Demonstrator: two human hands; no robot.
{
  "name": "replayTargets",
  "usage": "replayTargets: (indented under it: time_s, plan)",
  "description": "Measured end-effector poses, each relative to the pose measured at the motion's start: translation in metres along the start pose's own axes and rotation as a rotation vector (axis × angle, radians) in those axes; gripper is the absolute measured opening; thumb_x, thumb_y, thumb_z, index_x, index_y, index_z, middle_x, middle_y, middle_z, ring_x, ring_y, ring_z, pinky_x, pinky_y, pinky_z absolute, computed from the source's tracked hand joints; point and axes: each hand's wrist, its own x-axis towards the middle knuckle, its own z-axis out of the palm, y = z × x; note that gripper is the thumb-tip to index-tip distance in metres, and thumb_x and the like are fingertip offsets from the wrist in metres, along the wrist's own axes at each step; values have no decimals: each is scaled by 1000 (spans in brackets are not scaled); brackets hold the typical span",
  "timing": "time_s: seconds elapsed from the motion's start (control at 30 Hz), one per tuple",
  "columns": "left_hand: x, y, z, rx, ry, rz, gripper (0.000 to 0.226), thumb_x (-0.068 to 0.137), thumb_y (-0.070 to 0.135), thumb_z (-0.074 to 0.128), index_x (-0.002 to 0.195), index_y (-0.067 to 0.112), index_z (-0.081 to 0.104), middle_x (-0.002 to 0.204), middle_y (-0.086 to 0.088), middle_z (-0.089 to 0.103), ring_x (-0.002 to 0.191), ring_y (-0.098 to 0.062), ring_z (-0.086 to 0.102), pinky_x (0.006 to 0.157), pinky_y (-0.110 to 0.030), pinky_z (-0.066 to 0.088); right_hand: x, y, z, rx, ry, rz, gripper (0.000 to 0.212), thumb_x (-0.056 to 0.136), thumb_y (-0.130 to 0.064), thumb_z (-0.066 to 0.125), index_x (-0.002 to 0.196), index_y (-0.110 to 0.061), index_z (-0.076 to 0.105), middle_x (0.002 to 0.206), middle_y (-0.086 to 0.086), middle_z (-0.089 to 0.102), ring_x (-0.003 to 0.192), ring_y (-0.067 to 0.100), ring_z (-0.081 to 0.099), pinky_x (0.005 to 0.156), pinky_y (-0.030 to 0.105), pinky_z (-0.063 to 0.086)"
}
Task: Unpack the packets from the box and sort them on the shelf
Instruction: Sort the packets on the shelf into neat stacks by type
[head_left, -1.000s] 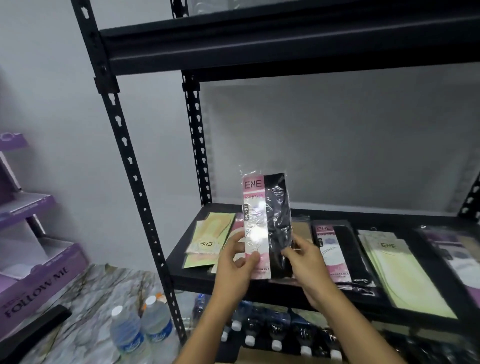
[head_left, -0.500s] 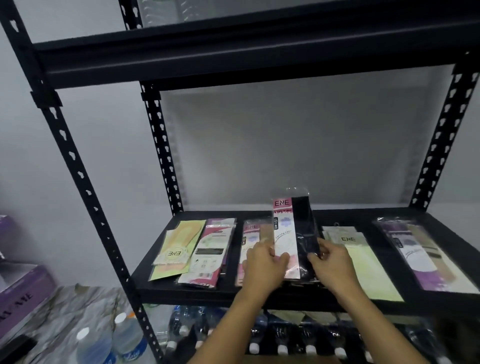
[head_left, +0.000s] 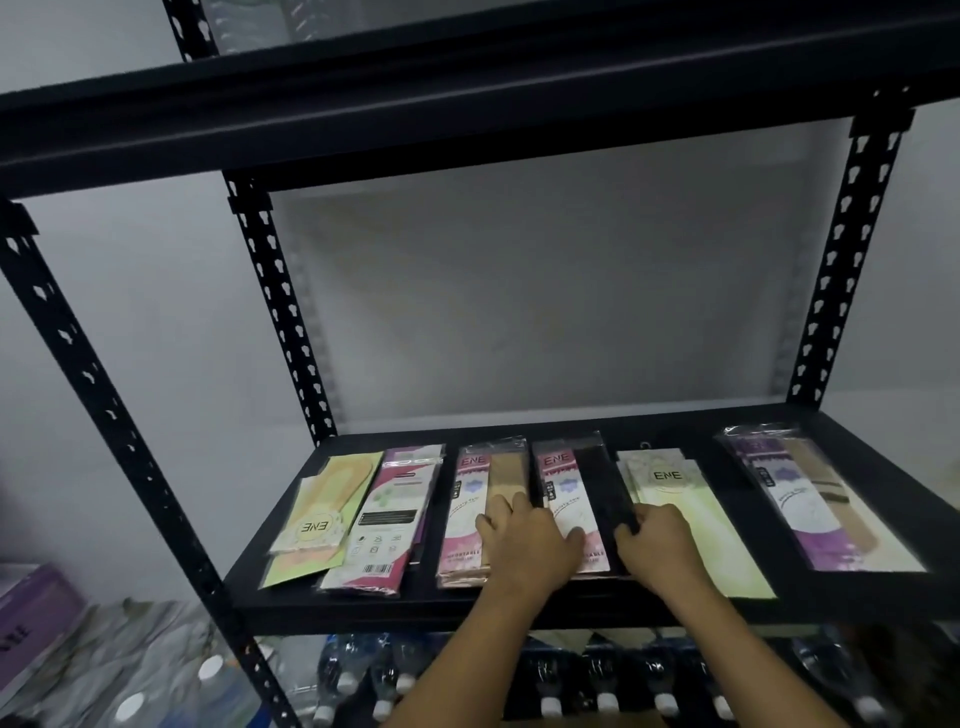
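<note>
Six piles already lie in a row across the shelf (head_left: 519, 608), and we are setting the black packet (head_left: 576, 493) down in the fourth place, at the centre of the frame. Our left hand (head_left: 524, 540) lies flat, fingers spread over it and the neighbouring beige packet (head_left: 501, 475); our right hand (head_left: 660, 545) pinches its right edge with curled fingers. Sorting looks well advanced, but the box is out of view, so we cannot tell how many packets remain.

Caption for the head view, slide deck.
Person's left hand presses and right hand grips a pink-and-black ENE packet flat on the black shelf amid sorted packets.
</note>
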Motion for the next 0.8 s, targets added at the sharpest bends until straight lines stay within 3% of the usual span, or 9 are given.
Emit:
replayTargets:
  time_s: [0.13, 0.23, 0.3, 0.43, 0.6, 0.8]
  plan:
    - [0, -4, -4, -56, 34, 27, 48, 90, 56, 43, 104, 17, 67, 124, -2, 51, 121, -27, 34, 103, -47, 24, -7, -9, -8, -21, 7, 19, 13, 83, -18, 54, 73, -11, 60, 88, 18, 61, 87, 37, 57, 78, 41, 52]
    - [-4, -15, -12, -162, 102, 40, 47, 91, 54, 45, 124, 25, 60, 133, 2, 47, 125, -23, 32, 105, -46, 24, -15, -22, -14, -87, 49, 27, 29, 89, -25, 53, 110, -7, 63, 115, 21, 52, 112, 38, 42, 93, 42, 40]
    - [-7, -30, -18, -223, 163, 21, 45, 91, 51, 47, 127, 26, 57, 135, 5, 46, 126, -20, 32, 108, -46, 23, -23, -34, -12, -113, 99, -30, 40, 90, -31, 53, 125, -11, 57, 126, 15, 50, 117, 34, 38, 96, 42, 36]
    - [-14, -75, -28, -351, 255, -57, 36, 91, 44, 53, 124, 30, 58, 131, 10, 46, 124, -14, 35, 106, -42, 25, -38, -63, 10, -68, 75, -169, 35, 89, -33, 55, 120, -18, 61, 125, 6, 54, 117, 27, 40, 97, 41, 38]
    - [-30, -151, -34, -310, 338, -118, 35, 91, 42, 55, 124, 32, 54, 130, 11, 45, 127, -14, 36, 105, -40, 27, -53, -99, 51, -44, -30, -314, 29, 89, -30, 55, 113, -18, 64, 120, 1, 58, 116, 22, 41, 98, 39, 37]
    - [-61, -210, -21, -122, 41, -40, 81, 79, 67, 55, 148, 40, 23, 159, 13, 16, 147, -12, 7, 119, -49, 4, -65, -132, 92, -132, -142, -463, 32, 90, -34, 52, 119, -24, 58, 125, -7, 53, 121, 15, 38, 102, 38, 32]
